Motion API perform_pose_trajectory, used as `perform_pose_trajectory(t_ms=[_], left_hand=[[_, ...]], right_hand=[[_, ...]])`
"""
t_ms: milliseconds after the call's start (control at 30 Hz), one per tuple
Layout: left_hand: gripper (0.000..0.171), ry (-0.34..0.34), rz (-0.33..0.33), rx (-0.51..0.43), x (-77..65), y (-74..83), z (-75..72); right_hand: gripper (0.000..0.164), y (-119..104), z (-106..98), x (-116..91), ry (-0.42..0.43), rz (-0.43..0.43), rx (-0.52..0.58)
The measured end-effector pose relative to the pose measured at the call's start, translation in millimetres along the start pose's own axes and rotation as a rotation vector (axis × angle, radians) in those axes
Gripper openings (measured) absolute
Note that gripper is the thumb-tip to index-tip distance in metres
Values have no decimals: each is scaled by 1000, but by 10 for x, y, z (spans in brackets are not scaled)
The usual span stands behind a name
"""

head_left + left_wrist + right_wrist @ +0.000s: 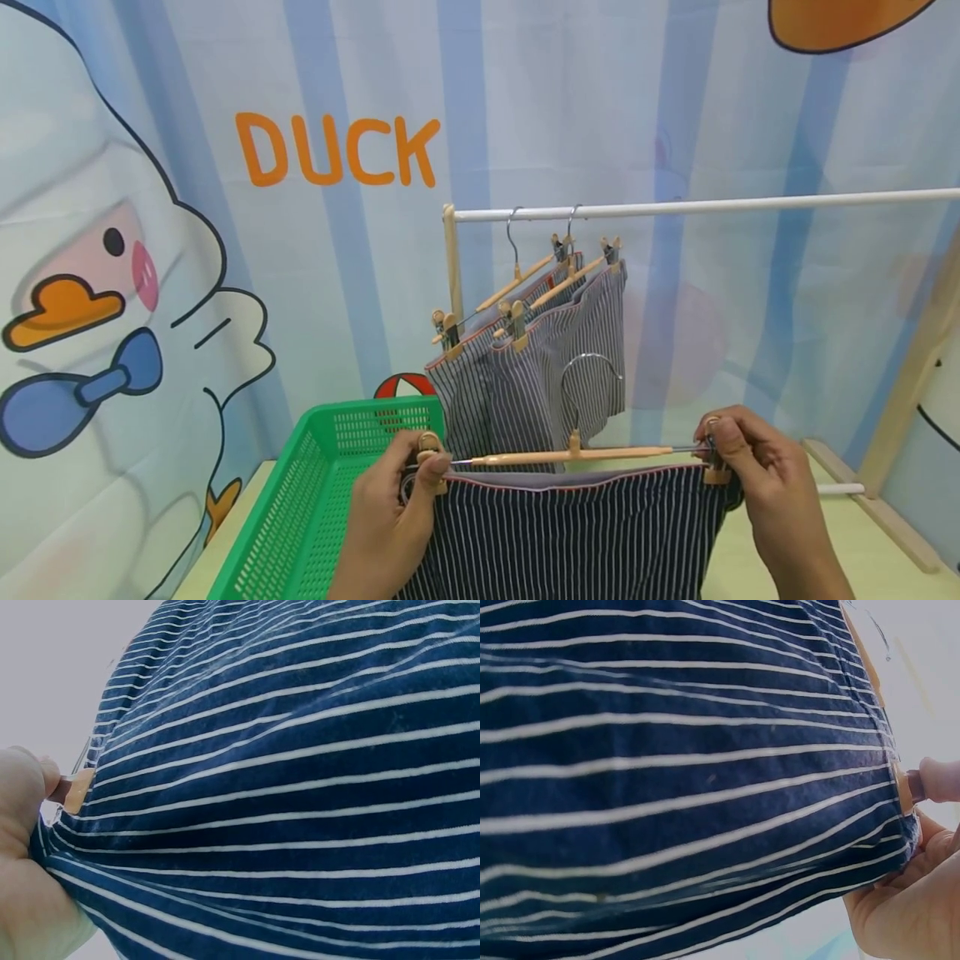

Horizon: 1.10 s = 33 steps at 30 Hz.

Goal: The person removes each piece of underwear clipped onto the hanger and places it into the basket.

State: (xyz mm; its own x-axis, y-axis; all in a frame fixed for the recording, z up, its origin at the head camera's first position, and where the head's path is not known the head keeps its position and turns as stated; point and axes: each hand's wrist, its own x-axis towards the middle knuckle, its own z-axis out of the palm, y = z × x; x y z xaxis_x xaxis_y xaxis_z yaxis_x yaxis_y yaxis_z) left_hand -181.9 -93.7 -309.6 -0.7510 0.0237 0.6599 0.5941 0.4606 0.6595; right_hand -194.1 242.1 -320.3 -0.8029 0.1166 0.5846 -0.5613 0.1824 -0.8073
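Both your left hand [393, 517] and your right hand [776, 487] are curled in a pinch, thumb against fingers, each on one end of a clip hanger [600, 455]. Your left has the left clip [439, 485] and your right has the right clip [716, 475]; the tan tips of both sit over the top edge of a navy striped garment [570, 533], which hangs spread between your hands, directly in front of you. The hanger's bar runs nearly level just above the garment's red-trimmed edge, its metal hook pointing up. To your left, beside that hand, a green basket [279, 500] stands on the pale table [870, 554]. Farther off, two more striped garments, one on the left [461, 400] and one on the right [592, 333], hang side by side by clip hangers from the white rail [712, 205] of a wooden-framed rack. Behind everything is a blue-and-white curtain [382, 250], printed with a duck [112, 250] and orange lettering reading "DUCK".
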Motion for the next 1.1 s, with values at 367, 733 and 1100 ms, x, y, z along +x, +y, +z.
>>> perform_pose_trajectory(t_ms=[367,733,1100], left_hand=[[4,4,46,8,22,-6,-1],[6,-9,65,13,11,-8,-5],[4,-16,48,21,-16,-13,2]], right_hand=[[23,-41,3,30,32,-35,-51],[23,-26,-12,14,4,-62,-2],[25,-11,28,2,27,-86,68]])
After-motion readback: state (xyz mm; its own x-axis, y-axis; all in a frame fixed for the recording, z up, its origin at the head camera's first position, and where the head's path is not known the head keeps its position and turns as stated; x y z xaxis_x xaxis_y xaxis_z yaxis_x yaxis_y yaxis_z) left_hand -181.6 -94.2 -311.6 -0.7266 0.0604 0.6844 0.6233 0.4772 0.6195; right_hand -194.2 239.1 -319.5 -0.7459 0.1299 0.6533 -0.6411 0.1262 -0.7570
